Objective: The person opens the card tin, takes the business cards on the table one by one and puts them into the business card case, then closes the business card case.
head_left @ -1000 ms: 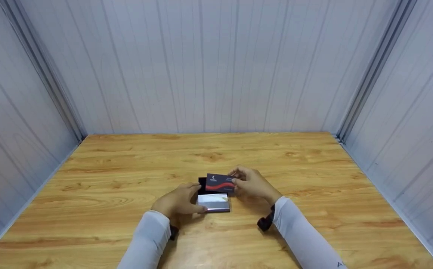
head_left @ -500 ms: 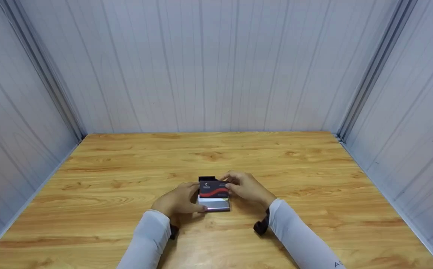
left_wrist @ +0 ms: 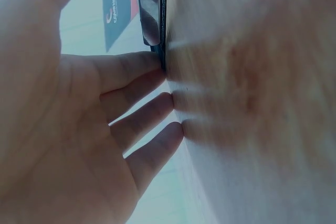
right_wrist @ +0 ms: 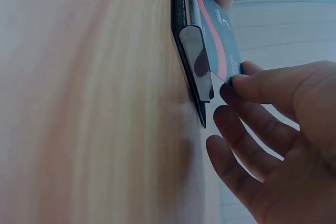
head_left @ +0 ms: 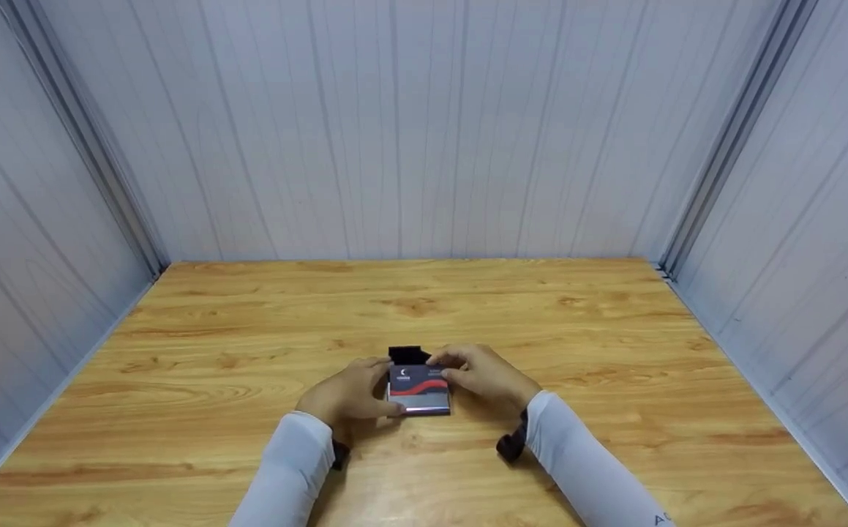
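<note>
A metal business card case (head_left: 427, 404) with a mirror-like silver body lies on the table, its black flap (head_left: 403, 355) folded back on the far side. My left hand (head_left: 347, 391) grips the left end of the case, thumb at the near edge and fingertips at the far side. Between thumb and fingers, my right hand (head_left: 486, 373) pinches the right part of a dark business card (head_left: 413, 379) with a red wave. The card tilts up out of the case in the right wrist view, its lower edge hidden behind the silver rim (right_wrist: 197, 64).
The wood-grain table (head_left: 248, 315) extends all around the hands. Pale panelled walls (head_left: 424, 132) enclose it at the back and on both sides. Black straps sit at both wrists.
My right hand has brought the card left and down toward me, from above the flap to over the silver body. The left hand and the case have stayed in place.
</note>
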Demonstrator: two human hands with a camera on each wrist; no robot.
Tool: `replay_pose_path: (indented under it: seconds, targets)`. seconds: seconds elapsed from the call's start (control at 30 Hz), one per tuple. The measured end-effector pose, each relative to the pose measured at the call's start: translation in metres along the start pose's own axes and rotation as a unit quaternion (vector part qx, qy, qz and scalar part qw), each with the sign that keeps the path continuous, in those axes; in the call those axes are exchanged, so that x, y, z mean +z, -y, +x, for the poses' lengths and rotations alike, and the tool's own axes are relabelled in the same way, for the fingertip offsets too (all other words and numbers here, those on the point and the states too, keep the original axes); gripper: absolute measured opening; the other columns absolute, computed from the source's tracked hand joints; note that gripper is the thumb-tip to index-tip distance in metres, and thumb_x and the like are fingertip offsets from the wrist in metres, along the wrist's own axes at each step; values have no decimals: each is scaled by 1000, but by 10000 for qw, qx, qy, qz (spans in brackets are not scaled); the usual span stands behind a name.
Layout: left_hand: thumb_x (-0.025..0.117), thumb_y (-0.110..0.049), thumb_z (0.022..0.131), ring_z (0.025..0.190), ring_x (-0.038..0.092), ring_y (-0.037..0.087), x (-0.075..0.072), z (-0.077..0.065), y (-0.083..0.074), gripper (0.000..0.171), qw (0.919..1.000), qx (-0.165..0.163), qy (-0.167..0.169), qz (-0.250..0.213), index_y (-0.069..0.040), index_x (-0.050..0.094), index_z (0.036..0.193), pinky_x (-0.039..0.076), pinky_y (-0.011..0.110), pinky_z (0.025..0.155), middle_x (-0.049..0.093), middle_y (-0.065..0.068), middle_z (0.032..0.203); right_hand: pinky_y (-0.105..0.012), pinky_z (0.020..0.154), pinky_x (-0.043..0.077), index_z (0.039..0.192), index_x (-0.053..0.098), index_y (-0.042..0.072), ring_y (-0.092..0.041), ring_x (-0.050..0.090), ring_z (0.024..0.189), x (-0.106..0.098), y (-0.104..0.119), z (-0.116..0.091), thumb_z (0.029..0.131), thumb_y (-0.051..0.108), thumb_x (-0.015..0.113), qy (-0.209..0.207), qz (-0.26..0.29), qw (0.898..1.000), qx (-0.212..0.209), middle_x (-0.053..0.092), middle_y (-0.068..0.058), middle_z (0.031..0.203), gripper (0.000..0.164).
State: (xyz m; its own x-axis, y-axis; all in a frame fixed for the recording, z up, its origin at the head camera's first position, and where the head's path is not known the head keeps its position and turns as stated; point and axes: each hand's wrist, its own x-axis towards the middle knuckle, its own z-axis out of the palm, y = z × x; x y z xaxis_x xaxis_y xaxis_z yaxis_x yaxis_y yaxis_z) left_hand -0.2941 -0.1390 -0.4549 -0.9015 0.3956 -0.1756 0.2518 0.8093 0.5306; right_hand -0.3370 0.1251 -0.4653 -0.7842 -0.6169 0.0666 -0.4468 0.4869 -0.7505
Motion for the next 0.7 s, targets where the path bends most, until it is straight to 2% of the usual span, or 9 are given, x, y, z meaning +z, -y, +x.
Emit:
replay_pose_path:
  seconds: [0.17, 0.27, 0.5, 0.7]
  targets:
    - [75, -51, 87, 146, 29, 33, 1, -2, 0, 91, 10000, -2, 73, 61, -4, 36, 155, 30, 51, 115, 33, 13, 159, -43, 96, 49, 122, 70, 10, -21, 61, 109, 1, -2, 0, 99, 6, 62, 184, -291, 9988, -357, 68, -2, 114, 25]
    - [74, -49, 88, 146, 28, 33, 0, -3, 0, 89, 9999, 58, 107, 50, -5, 36, 155, 30, 50, 115, 32, 13, 159, -42, 93, 49, 120, 72, 11, -22, 59, 107, 1, -2, -1, 99, 6, 62, 321, -568, 9965, -531, 66, -2, 114, 24]
    - [74, -49, 88, 146, 28, 33, -1, -2, -1, 89, 9999, 54, 135, 6, -7, 35, 156, 31, 51, 114, 31, 12, 160, -38, 85, 46, 122, 73, 13, -20, 54, 98, 1, 2, -2, 101, 9, 60, 586, -906, 9928, -516, 59, -2, 112, 25]
    - [74, -48, 88, 146, 28, 33, -1, -3, 0, 89, 9999, 69, 99, 3, -6, 35, 156, 31, 51, 114, 31, 13, 160, -39, 90, 46, 126, 70, 10, -19, 55, 104, -1, 3, -4, 101, 13, 60, 773, -997, 9902, -604, 61, -3, 116, 27]
